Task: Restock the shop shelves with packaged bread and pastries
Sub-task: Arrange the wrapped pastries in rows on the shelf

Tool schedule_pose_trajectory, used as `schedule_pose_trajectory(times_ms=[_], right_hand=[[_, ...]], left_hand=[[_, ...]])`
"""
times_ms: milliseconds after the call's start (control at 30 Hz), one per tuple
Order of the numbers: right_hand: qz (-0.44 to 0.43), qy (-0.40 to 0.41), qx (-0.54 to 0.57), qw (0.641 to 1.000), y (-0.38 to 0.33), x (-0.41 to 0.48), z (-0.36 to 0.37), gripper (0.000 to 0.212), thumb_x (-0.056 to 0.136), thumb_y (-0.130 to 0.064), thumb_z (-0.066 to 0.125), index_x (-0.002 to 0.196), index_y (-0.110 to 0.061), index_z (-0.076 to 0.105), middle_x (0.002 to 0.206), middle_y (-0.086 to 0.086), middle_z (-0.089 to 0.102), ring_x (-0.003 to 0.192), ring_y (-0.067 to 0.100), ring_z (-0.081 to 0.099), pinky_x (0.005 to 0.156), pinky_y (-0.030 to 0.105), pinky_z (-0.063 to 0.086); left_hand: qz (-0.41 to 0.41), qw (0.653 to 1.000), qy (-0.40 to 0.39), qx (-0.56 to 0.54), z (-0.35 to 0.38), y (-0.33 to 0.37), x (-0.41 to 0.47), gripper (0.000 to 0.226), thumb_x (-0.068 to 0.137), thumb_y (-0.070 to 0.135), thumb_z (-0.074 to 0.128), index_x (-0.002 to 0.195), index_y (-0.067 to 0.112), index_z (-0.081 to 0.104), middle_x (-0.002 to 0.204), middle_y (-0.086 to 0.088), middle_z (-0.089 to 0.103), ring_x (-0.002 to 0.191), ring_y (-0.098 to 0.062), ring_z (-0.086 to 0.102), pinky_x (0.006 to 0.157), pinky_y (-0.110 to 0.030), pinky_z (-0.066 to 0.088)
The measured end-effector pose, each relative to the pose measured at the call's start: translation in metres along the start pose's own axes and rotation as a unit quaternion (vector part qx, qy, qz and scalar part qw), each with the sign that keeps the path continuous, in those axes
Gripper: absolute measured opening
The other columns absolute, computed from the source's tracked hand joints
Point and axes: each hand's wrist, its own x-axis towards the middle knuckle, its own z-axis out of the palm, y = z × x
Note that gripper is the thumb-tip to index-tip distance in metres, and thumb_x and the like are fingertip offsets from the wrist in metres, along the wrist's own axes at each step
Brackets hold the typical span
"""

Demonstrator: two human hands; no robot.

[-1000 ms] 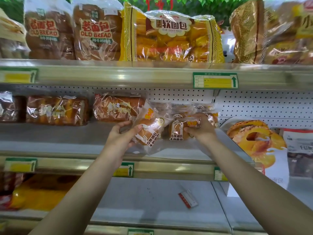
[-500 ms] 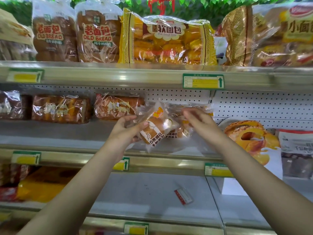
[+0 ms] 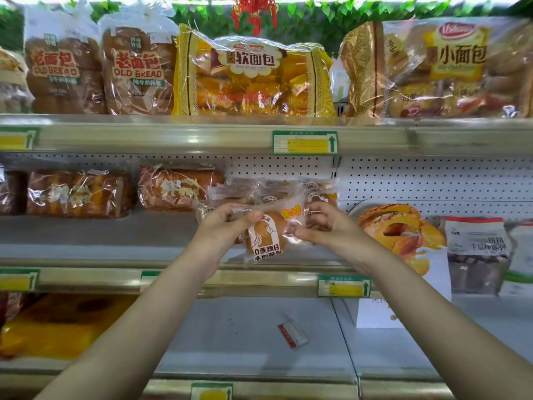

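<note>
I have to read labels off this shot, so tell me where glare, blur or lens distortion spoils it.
Head view: sharpest at centre, where the bun packet print reads clearly between the left hand and right hand; glare streaks the yellow bag and the shelf rail; the far-right bag and lower-left packs smear; the wide lens stretches the bottom corners.

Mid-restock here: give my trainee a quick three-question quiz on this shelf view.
1. True or false: the left hand and right hand both pinch the bun packet.
2. The packet is level with: A top, B middle shelf, C bottom?
3. How many OLD BREAD bags show on the top shelf?
Key: 1 true; 2 B; 3 two.
</note>
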Motion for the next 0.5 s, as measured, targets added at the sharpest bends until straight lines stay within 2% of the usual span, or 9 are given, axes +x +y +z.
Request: schedule_pose_trajectory(times_ms=[67, 200, 333, 400, 500], right_hand=[[0.008, 0.009, 0.002, 1.000, 0.004, -0.002, -0.001, 0.050, 0.081, -0.009, 0.076, 0.122, -0.024, 0.051, 0.112, 0.008, 0.066, 0.099, 0.017, 0.063, 0.074, 0.022, 0.052], [0.030, 0.031, 0.043, 0.998, 0.002, -0.003, -0.005, 0.059, 0.082, -0.007, 0.076, 0.127, -0.034, 0.048, 0.112, -0.002, 0.061, 0.094, 0.003, 0.062, 0.071, 0.017, 0.048], [0.044, 0.046, 0.024, 0.998, 0.008, -0.003, -0.014, 0.043, 0.084, -0.010, 0.074, 0.118, -0.027, 0.056, 0.113, -0.002, 0.065, 0.100, 0.010, 0.060, 0.068, 0.016, 0.044], [0.050, 0.081, 0.036, 0.995, 0.013, -0.003, -0.023, 0.032, 0.083, -0.008, 0.074, 0.106, -0.026, 0.063, 0.101, -0.006, 0.069, 0.097, 0.012, 0.062, 0.072, 0.022, 0.043], [0.054, 0.148, 0.087, 0.984, 0.021, -0.003, -0.043, 0.024, 0.084, -0.001, 0.071, 0.096, -0.021, 0.065, 0.083, -0.008, 0.072, 0.085, 0.013, 0.064, 0.074, 0.025, 0.045]], left_hand=[[-0.008, 1.000, -0.003, -0.013, 0.003, -0.002, 0.003, 0.042, 0.068, 0.039, 0.080, 0.097, 0.012, 0.067, 0.091, -0.003, 0.076, 0.095, -0.025, 0.070, 0.089, -0.039, 0.053], [-0.042, 0.997, 0.003, -0.071, 0.016, -0.008, 0.007, 0.016, 0.081, 0.023, 0.076, 0.092, 0.016, 0.067, 0.091, -0.007, 0.073, 0.083, -0.024, 0.069, 0.081, -0.039, 0.057], [-0.046, 0.996, 0.001, -0.075, 0.026, -0.008, 0.007, 0.039, 0.071, 0.031, 0.079, 0.105, 0.016, 0.068, 0.105, -0.008, 0.073, 0.092, -0.023, 0.072, 0.089, -0.041, 0.058], [-0.008, 0.999, -0.005, -0.032, 0.027, -0.007, 0.007, 0.048, 0.077, 0.032, 0.075, 0.122, 0.018, 0.063, 0.117, -0.004, 0.068, 0.104, -0.019, 0.067, 0.087, -0.031, 0.057], [0.098, 0.989, -0.022, 0.107, 0.023, -0.010, 0.010, 0.049, 0.089, 0.032, 0.068, 0.135, 0.022, 0.055, 0.128, 0.012, 0.059, 0.113, -0.004, 0.055, 0.085, -0.009, 0.041]])
